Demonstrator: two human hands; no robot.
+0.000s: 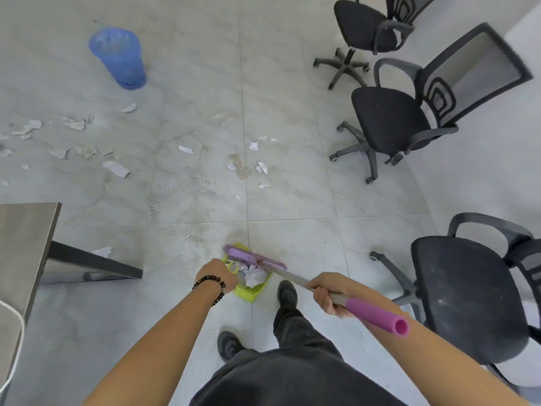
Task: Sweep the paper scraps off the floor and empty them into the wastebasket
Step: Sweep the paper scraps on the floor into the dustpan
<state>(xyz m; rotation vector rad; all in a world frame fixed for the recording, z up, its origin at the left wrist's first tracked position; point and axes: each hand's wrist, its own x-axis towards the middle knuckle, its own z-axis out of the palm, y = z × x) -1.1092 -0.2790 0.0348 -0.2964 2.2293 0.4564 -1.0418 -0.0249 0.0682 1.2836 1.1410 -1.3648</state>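
A lime-green dustpan (251, 293) sits on the floor in front of my feet, with crumpled paper scraps (255, 275) inside. My left hand (218, 275), with a bead bracelet at the wrist, grips the dustpan's handle. My right hand (329, 294) is closed around the grey shaft of a purple broom (254, 259), whose head rests across the dustpan's far edge. Several loose paper scraps (117, 168) lie scattered over the tiles to the left and centre. The blue mesh wastebasket (118, 58) stands at the far left.
Three black office chairs stand along the right: one far (364, 24), one middle (389, 118), one close (465, 300). A grey table corner (26, 230) with a dark leg juts in at the left. One scrap (102, 252) lies beside that leg.
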